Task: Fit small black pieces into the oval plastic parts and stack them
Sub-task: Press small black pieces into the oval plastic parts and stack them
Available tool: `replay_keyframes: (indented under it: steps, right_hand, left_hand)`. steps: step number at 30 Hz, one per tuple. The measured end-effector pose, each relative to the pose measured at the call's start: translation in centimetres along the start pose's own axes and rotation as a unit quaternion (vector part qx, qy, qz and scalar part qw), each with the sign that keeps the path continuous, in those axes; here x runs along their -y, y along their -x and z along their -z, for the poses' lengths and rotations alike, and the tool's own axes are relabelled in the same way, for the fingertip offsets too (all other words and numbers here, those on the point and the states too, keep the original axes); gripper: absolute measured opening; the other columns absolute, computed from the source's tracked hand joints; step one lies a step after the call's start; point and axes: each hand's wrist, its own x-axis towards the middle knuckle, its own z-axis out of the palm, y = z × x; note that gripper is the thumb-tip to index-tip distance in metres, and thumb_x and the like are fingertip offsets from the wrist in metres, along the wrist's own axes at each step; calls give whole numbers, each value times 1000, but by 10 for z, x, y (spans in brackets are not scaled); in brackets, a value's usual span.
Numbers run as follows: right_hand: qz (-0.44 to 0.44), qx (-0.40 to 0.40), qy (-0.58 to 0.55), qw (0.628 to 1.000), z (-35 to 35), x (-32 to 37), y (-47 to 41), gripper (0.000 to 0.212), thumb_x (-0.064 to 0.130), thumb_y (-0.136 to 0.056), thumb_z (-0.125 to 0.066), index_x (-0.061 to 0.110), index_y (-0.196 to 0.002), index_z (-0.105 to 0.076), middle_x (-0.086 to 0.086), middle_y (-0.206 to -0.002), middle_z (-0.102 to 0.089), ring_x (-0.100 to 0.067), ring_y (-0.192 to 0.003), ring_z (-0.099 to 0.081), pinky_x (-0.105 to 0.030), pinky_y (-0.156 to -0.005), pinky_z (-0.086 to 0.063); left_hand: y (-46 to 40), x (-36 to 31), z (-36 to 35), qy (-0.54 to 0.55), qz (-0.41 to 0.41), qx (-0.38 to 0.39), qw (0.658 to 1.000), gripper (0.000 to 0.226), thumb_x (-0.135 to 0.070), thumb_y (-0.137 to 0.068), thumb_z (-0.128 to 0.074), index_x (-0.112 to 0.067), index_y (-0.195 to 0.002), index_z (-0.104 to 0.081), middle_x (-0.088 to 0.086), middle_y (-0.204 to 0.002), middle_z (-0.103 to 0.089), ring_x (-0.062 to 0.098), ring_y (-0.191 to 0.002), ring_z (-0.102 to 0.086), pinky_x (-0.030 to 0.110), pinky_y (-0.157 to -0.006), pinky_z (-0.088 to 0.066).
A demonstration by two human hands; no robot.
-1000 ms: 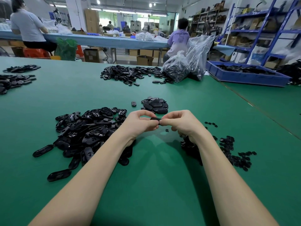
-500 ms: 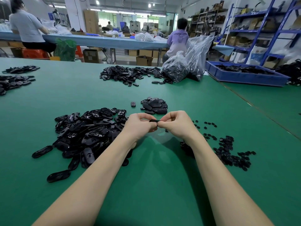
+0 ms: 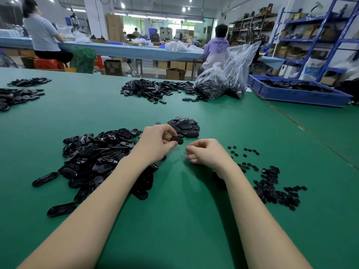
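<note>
Left hand up off the green table, pinching one black oval part between thumb and fingertips. Right hand just beside it, apart now, fingers curled inward; cannot tell whether anything small sits inside that curl. Oval part hanging in the gap between both hands, a touch nearer the left, just short of the stack.

Directly beyond the left hand's fingertips: small stack of finished ovals, piled flat on each other. Outward and below the left forearm: big loose heap of oval parts, a few strays lying near its outer edge. Outward of the right wrist: scatter of small black pieces, thinning into single bits beyond the right hand.

Far beyond both hands: another spread of black parts, two clear plastic bags beside it, blue tray further off to the right side. Two seated people at the long blue bench behind.
</note>
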Motion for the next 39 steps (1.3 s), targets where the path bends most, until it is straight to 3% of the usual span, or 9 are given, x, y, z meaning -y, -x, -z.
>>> replay_keyframes:
  steps: [4,9,13,17,20,24,29,35,39]
  right_hand:
    - [-18,-51,113,992,20,1,-1,10,23,-82,-68,17,-77,-75,-6,-81,-78,-21,-77,-73,-39,-88,-61]
    - [18,-95,185,978,23,7,4,13,29,-83,-65,21,-80,-75,0,-85,-76,-19,-81,-68,-27,-72,-53]
    - [34,-57,214,975,9,4,5,13,32,-84,-63,24,-85,-74,3,-91,-76,-18,-92,-69,-33,-87,-57]
    - [48,-36,227,972,4,-1,3,13,34,-84,-63,26,-84,-74,7,-90,-76,-14,-92,-69,-33,-88,-57]
    - [54,-30,233,970,3,-2,1,14,35,-83,-63,26,-83,-74,8,-88,-75,-13,-89,-68,-31,-84,-57]
    - [60,-19,244,968,1,0,2,14,35,-83,-64,26,-82,-74,8,-87,-76,-12,-87,-67,-28,-78,-55]
    - [80,1,284,956,-10,7,5,15,37,-85,-66,26,-78,-72,6,-86,-74,-14,-83,-67,-30,-75,-54]
    - [106,33,324,939,-33,16,13,13,40,-87,-66,32,-77,-69,11,-87,-72,-13,-89,-67,-30,-82,-55]
    - [122,47,341,931,-39,19,16,11,39,-87,-66,33,-78,-70,12,-83,-70,-14,-89,-66,-30,-83,-55]
  left_hand:
    - [-16,2,-10,7,-11,-27,1000,18,-24,-81,-82,-19,-97,-77,-3,-81,-71,8,-71,-64,1,-67,-40]
    - [-58,-8,-28,-4,-4,-66,998,19,-34,-85,-77,-26,-102,-77,-6,-88,-70,14,-80,-60,28,-80,-51]
    - [-88,-9,-39,-37,51,-64,996,20,-40,-88,-73,-31,-106,-75,-11,-94,-69,15,-96,-64,25,-77,-45]
    - [-100,-2,-47,-69,94,-47,992,22,-43,-87,-72,-33,-107,-74,-9,-95,-70,18,-101,-65,28,-81,-48]
    - [-97,-3,-47,-35,86,-45,995,28,-44,-87,-72,-33,-113,-68,-13,-85,-66,15,-94,-64,27,-77,-47]
    - [-74,-12,-35,19,75,-49,996,14,-36,-87,-70,-31,-100,-67,-13,-78,-64,14,-85,-63,27,-75,-50]
    - [-27,-17,-7,19,54,29,998,11,-35,-87,-71,-29,-96,-71,-10,-87,-67,-2,-69,-54,7,-58,-36]
    - [1,-8,44,-134,66,132,980,32,-43,-92,-65,-25,-119,-64,0,-118,-64,20,-104,-59,28,-90,-45]
    - [3,11,65,-309,159,180,920,60,-62,-91,-57,-32,-142,-45,9,-148,-42,34,-141,-30,52,-112,-33]
